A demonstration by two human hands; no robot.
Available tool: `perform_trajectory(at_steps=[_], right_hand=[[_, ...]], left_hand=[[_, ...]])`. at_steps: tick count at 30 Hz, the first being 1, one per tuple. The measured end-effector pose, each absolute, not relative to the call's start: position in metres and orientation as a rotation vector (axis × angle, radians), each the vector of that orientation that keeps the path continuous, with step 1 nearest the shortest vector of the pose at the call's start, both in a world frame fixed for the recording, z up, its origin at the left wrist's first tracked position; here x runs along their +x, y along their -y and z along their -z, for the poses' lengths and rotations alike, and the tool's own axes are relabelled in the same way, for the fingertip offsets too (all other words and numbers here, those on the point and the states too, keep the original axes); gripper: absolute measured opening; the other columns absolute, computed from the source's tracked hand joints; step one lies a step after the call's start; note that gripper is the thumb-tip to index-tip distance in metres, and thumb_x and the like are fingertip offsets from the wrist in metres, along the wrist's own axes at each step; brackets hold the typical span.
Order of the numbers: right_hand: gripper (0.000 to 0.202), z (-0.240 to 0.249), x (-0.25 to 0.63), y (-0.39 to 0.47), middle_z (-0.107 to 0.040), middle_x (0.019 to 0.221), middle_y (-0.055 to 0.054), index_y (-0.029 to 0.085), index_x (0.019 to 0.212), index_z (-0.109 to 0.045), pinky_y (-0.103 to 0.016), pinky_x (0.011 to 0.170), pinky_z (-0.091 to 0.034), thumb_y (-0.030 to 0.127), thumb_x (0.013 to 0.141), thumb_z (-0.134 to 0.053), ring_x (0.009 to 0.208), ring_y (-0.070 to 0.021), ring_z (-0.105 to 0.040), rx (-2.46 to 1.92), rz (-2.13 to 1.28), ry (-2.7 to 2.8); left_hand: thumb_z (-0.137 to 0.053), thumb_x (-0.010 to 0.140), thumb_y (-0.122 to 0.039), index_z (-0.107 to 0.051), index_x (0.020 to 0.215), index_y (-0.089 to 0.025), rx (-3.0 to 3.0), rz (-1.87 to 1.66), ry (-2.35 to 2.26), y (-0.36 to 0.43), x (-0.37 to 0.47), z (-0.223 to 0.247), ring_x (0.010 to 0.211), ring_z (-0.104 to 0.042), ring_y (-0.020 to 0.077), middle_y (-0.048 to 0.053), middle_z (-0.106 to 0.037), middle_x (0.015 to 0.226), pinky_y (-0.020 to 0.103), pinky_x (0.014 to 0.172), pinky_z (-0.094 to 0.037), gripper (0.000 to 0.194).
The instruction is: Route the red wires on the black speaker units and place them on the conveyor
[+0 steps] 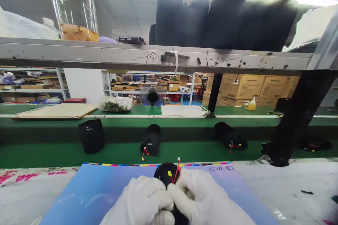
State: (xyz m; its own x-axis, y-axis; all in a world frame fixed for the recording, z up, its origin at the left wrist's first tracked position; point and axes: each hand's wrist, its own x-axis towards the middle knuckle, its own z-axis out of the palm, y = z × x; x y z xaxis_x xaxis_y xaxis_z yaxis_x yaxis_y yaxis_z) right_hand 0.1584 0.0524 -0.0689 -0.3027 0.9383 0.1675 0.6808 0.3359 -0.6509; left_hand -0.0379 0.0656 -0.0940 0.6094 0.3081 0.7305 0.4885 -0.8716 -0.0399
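Both of my hands wear white gloves and meet at the bottom middle of the head view, over a black rounded piece (166, 171). Thin red wires (174, 176) with a white and a yellow connector stick up from it, between the hands. My left hand (144, 197) has its fingers curled against the piece's left side. With thumb and fingers drawn together, my right hand (202, 195) grips its right side near the wires. The gloves cover much of the piece, so the exact spots under the fingertips are hidden. Beneath lies a blue printed sheet (87, 197).
Beyond the sheet runs a green belt (118, 153) carrying a black cylinder (92, 136), a wired black cylinder (151, 140) and another wired piece (229, 136). A metal shelf (105, 54) crosses overhead, bearing a jar (76, 14) and black rolls. A dark post (293, 119) stands right.
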Motion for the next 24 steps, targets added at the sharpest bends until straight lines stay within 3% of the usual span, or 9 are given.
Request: perform_trajectory(at_steps=[3,6,9,11,14,18,22,24], right_hand=[[0.03,0.047,0.156,-0.055,-0.047,0.056,0.005,0.017,0.058,-0.053,-0.021,0.048,-0.026,0.03,0.085,-0.053,0.055,-0.0079,-0.037,-1.331,-1.093,2.011],[0.021,0.035,0.162,-0.058,-0.045,0.052,0.005,0.015,0.058,-0.058,-0.022,0.048,-0.024,0.023,0.077,-0.055,0.049,-0.0065,-0.035,-1.293,-1.322,1.812],[0.008,0.033,0.176,-0.055,-0.054,0.058,0.004,0.016,0.075,-0.059,-0.022,0.053,-0.036,0.023,0.072,-0.063,0.05,-0.0082,-0.05,-1.17,-1.553,1.636],[0.022,0.037,0.184,-0.052,-0.063,0.073,0.002,0.02,0.088,-0.054,-0.024,0.063,-0.045,0.019,0.069,-0.066,0.064,-0.0119,-0.06,-1.038,-1.598,1.628],[0.025,0.047,0.187,-0.051,-0.067,0.085,0.001,0.022,0.089,-0.056,-0.022,0.066,-0.046,0.014,0.069,-0.067,0.069,-0.0102,-0.057,-0.977,-1.439,1.803],[0.012,0.062,0.182,-0.057,-0.068,0.074,0.001,0.023,0.076,-0.064,-0.019,0.054,-0.044,0.016,0.067,-0.065,0.057,-0.01,-0.054,-0.759,-0.872,2.129],[0.019,0.065,0.183,-0.052,-0.071,0.077,0.003,0.026,0.087,-0.063,-0.016,0.053,-0.049,0.011,0.074,-0.062,0.058,-0.0102,-0.061,-0.807,-0.591,2.165],[0.021,0.064,0.186,-0.047,-0.073,0.081,0.003,0.026,0.09,-0.063,-0.017,0.057,-0.052,0.009,0.079,-0.061,0.059,-0.0101,-0.063,-0.858,-0.544,2.141]], left_hand=[[-0.04,0.1,-0.045,-0.051,0.078,-0.024,-2.711,1.171,0.608,-0.069,-0.04,0.089,0.052,-0.057,0.0088,-0.005,-0.062,0.063,0.022,0.049,-0.036,0.032],[-0.044,0.098,-0.048,-0.051,0.078,-0.024,-2.762,1.321,0.572,-0.072,-0.04,0.09,0.054,-0.058,0.0075,-0.006,-0.062,0.064,0.021,0.05,-0.035,0.032],[-0.043,0.096,-0.055,-0.058,0.078,-0.024,-2.881,1.357,0.633,-0.072,-0.042,0.092,0.057,-0.061,0.0092,-0.005,-0.064,0.066,0.022,0.051,-0.038,0.038],[-0.048,0.094,-0.054,-0.064,0.078,-0.024,-2.972,1.336,0.721,-0.07,-0.046,0.094,0.06,-0.064,0.0111,-0.003,-0.067,0.068,0.022,0.053,-0.042,0.038],[-0.055,0.095,-0.042,-0.067,0.091,-0.02,-3.002,1.375,0.834,-0.066,-0.054,0.099,0.069,-0.066,0.0129,0.0,-0.069,0.084,0.025,0.061,-0.052,0.026],[-0.057,0.095,-0.034,-0.061,0.113,-0.017,-2.983,1.441,0.958,-0.076,-0.056,0.116,0.084,-0.066,0.0151,0.006,-0.066,0.109,0.033,0.073,-0.057,0.024],[-0.059,0.093,-0.038,-0.066,0.093,-0.018,-2.963,1.492,1.036,-0.09,-0.052,0.131,0.065,-0.063,0.0111,0.001,-0.068,0.084,0.024,0.056,-0.055,0.021],[-0.063,0.09,-0.04,-0.067,0.09,-0.02,-2.943,1.533,1.054,-0.087,-0.053,0.131,0.064,-0.063,0.0118,0.001,-0.069,0.082,0.024,0.054,-0.055,0.021]])
